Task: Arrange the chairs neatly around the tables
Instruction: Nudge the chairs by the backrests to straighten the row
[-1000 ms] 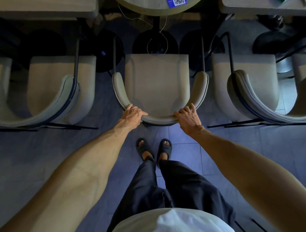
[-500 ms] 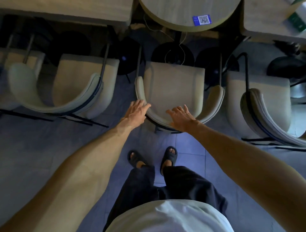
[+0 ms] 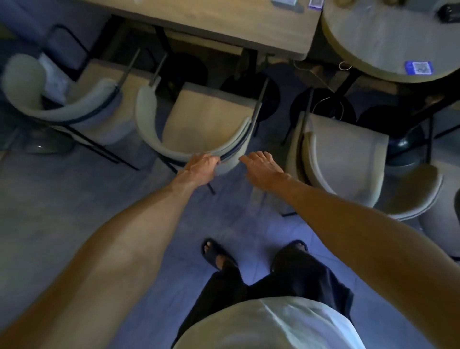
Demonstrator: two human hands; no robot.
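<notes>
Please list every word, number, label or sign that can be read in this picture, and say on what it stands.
No text can be read.
Blue sticker on the round table: a QR code pattern, print too blurred to read.
Second blue sticker at the top edge, on the rectangular table: cut off, blurred.

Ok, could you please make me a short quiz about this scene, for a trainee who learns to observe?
1. True or false: the left hand grips the backrest of the middle chair, which stands at the rectangular table.
2. Which table bears the blue sticker? A: the rectangular table. B: the round table.
3. Fill in the gap: the fingers of the right hand are ___ (stretched or curled).

Key: 1 true; 2 B; 3 stretched.
</notes>
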